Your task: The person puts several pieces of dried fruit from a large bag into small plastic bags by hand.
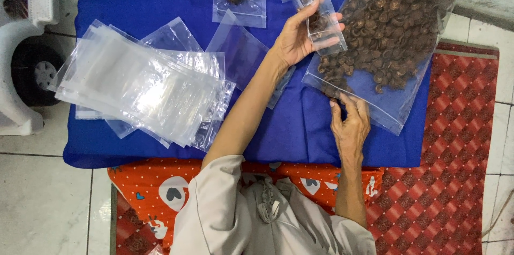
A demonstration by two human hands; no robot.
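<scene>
Now left hand (pixel 294 41) fingers clamp a small clear pouch (pixel 321 17) — right hand (pixel 350 124) fingers (loosely together) touch the big bag (pixel 391 25).

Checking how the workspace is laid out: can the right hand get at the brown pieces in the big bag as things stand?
Probably yes. The right hand rests at the open mouth of the big bag, fingertips beside the brown pieces, nothing between.
</scene>
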